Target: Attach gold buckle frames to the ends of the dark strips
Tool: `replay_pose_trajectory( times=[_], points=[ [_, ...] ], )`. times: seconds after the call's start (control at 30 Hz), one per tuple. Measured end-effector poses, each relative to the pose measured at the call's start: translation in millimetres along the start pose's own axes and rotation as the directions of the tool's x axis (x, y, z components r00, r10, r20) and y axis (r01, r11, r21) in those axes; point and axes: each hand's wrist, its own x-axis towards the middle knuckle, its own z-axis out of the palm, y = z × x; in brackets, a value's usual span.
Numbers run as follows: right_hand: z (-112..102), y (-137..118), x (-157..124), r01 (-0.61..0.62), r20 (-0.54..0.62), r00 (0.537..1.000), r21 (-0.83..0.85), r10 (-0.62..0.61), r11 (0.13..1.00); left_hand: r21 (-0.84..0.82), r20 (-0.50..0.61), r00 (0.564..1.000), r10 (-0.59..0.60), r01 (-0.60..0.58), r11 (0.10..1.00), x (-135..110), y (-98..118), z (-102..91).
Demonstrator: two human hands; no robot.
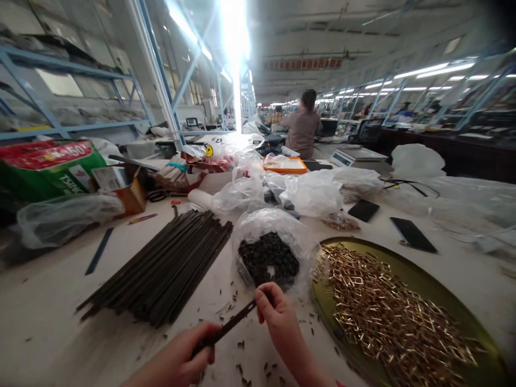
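Observation:
A narrow dark strap (pixel 234 324) runs slantwise between my two hands above the table. My left hand (pixel 193 352) is closed around its lower end. At the upper end, my right hand (pixel 276 312) pinches the strap between thumb and fingers; whether a smaller piece is also in that pinch I cannot tell. Just beyond my right hand lies an open clear plastic bag (pixel 245 228) with many small black pieces (pixel 269 255) in it. To the left is a pile of long dark straps (pixel 161 269). On the right, a golden tray (pixel 322 295) bears a heap of brass-coloured rectangular buckles (pixel 387 306).
Small dark scraps (pixel 241 344) are scattered near my hands. Two dark phone-like slabs (pixel 413 234) (pixel 363 210) lie at the back right. Further off are plastic bags (pixel 314 193), a pencil (pixel 143 219), a dark blue strip (pixel 99 251), a scale (pixel 342 157) and a person (pixel 304 129) facing away.

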Motion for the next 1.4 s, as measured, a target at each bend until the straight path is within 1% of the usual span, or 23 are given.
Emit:
replay_pose_trajectory(
  times=[0.07,0.1,0.13,0.17,0.2,0.23,0.27,0.3,0.4,0.5,0.63,0.73,0.77,0.8,0.83,0.9,0.93,0.97,1.0,1.07,1.13,1.23,1.4],
  points=[
    [-3,-7,7,0.050,0.133,0.991,-0.156,-0.030,0.986,-0.189,0.096,0.992,-0.078,0.095,0.977,11,12,9.3],
    [-6,-12,12,0.101,0.155,0.986,-0.292,-0.057,0.951,-0.283,0.116,0.987,-0.110,0.139,0.949,17,17,11.1],
    [-10,-17,20,0.150,0.150,0.985,-0.450,-0.091,0.880,-0.371,0.120,0.984,-0.135,0.171,0.913,23,20,11.5],
    [-14,-21,30,0.174,0.114,0.985,-0.616,-0.131,0.768,-0.447,0.114,0.981,-0.154,0.189,0.874,28,23,11.1],
    [-19,-23,41,0.164,0.086,0.984,-0.772,-0.155,0.614,-0.512,0.107,0.980,-0.170,0.201,0.835,32,24,10.1],
    [-23,-24,52,0.139,0.063,0.985,-0.842,-0.159,0.521,-0.565,0.109,0.977,-0.182,0.211,0.798,35,24,9.0],
    [-26,-23,62,0.112,0.049,0.987,-0.888,-0.150,0.446,-0.607,0.115,0.975,-0.191,0.221,0.764,37,23,7.9],
    [-28,-20,71,0.088,0.038,0.991,-0.913,-0.132,0.399,-0.639,0.122,0.973,-0.197,0.229,0.735,38,22,6.9],
    [-27,-5,86,0.048,0.020,0.996,-0.948,-0.092,0.313,-0.702,0.132,0.967,-0.217,0.246,0.669,37,18,5.1],
    [-24,5,86,0.058,0.035,0.995,-0.961,-0.089,0.271,-0.729,0.158,0.959,-0.234,0.273,0.628,33,16,4.5],
    [-27,1,78,0.082,0.053,0.993,-0.948,-0.104,0.307,-0.741,0.168,0.957,-0.237,0.280,0.610,25,18,4.6],
    [-30,-9,63,0.121,0.070,0.987,-0.914,-0.145,0.387,-0.744,0.181,0.958,-0.223,0.281,0.606,16,19,5.3],
    [-30,-12,55,0.137,0.076,0.985,-0.890,-0.155,0.436,-0.741,0.191,0.957,-0.219,0.287,0.607,12,19,5.7],
    [-30,-14,45,0.144,0.074,0.986,-0.839,-0.153,0.525,-0.736,0.197,0.957,-0.214,0.288,0.613,9,19,6.3],
    [-29,-15,34,0.133,0.061,0.989,-0.748,-0.132,0.650,-0.728,0.197,0.958,-0.206,0.284,0.625,6,19,7.1],
    [-25,-15,11,0.040,0.017,0.999,-0.421,-0.036,0.906,-0.686,0.165,0.968,-0.191,0.252,0.683,1,18,9.5],
    [-22,-13,-1,-0.034,-0.005,0.999,-0.215,0.034,0.976,-0.645,0.123,0.975,-0.185,0.220,0.732,-1,17,11.1],
    [-19,-11,-11,-0.107,-0.020,0.994,-0.026,0.106,0.994,-0.590,0.065,0.983,-0.172,0.177,0.788,-2,15,12.9],
    [-15,-10,-21,-0.169,-0.026,0.985,0.121,0.173,0.978,-0.526,0.003,0.989,-0.147,0.127,0.841,-2,14,14.9],
    [-7,-8,-36,-0.258,-0.023,0.959,0.352,0.284,0.900,-0.402,-0.083,0.994,-0.077,0.038,0.915,-2,9,18.8],
    [0,-8,-45,-0.305,-0.006,0.934,0.505,0.356,0.808,-0.313,-0.122,0.992,-0.009,-0.030,0.949,-2,4,22.4],
    [7,-10,-51,-0.306,-0.011,0.923,0.584,0.384,0.752,-0.189,-0.174,0.984,0.041,-0.074,0.979,-4,-3,26.1],
    [11,-8,-55,-0.282,-0.050,0.927,0.559,0.371,0.780,-0.094,-0.194,0.980,0.029,-0.048,0.994,-14,-5,29.7]
  ],
)
